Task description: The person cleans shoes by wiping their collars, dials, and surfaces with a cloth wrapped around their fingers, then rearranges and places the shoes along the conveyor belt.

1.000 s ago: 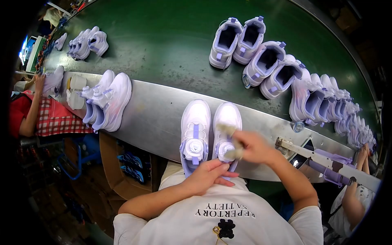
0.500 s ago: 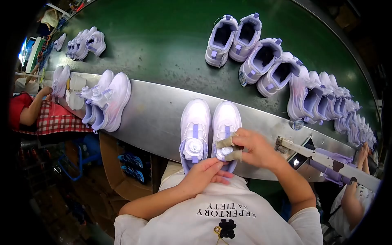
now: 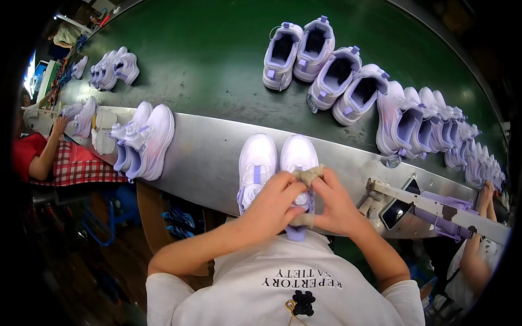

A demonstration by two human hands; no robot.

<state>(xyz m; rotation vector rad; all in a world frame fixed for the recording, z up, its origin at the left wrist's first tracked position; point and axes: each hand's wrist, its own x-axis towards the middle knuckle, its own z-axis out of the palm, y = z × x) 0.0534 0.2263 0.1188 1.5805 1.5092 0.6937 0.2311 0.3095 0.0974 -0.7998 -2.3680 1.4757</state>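
A pair of white and lavender sneakers stands side by side on the metal ledge, toes pointing away from me. Both hands are at the right sneaker [image 3: 298, 155], around the dial and laces on its tongue. My left hand [image 3: 270, 211] is closed, fingers curled in at the dial from the left, its back covering part of the left sneaker [image 3: 258, 157]. My right hand [image 3: 338, 213], with tan finger covers on thumb and forefinger, grips from the right. The fingers hide much of the dial. A lavender heel part [image 3: 296, 233] shows below them.
More sneakers [image 3: 333, 76] line the green table [image 3: 212, 60] toward the right; another pair [image 3: 155, 141] stands left on the metal ledge [image 3: 206, 163]. A phone [image 3: 401, 204] and a worn metal bar [image 3: 435, 206] lie right. Other people's arms [image 3: 46, 155] show at both sides.
My left hand has moved up from the sneaker's heel opening to the dial and laces. My right fingers have spread around the same spot. The sneakers on the green table have shifted left in view.
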